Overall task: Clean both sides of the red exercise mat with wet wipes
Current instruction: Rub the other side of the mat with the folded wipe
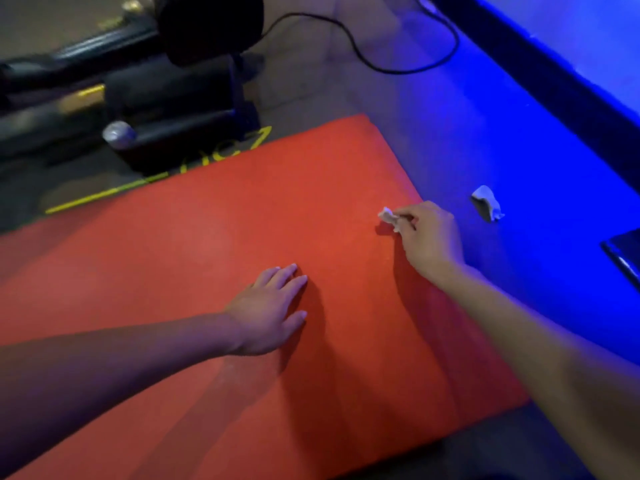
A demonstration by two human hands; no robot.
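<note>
The flat red foam exercise mat [214,271] lies spread on the floor, filling the middle of the view; the left hand [268,311] rests palm down on it, fingers spread and holding nothing; the right hand [427,239] sits near the mat's right edge, its grip pinching a small crumpled white wet wipe [389,218] against the red surface. Beside that edge, on blue-lit floor, lies a second crumpled white wipe [487,202], well apart from the hand; dark black exercise equipment with yellow markings [138,109] crowds the mat's far left edge; a thin black cable [398,65] loops across the floor beyond.
</note>
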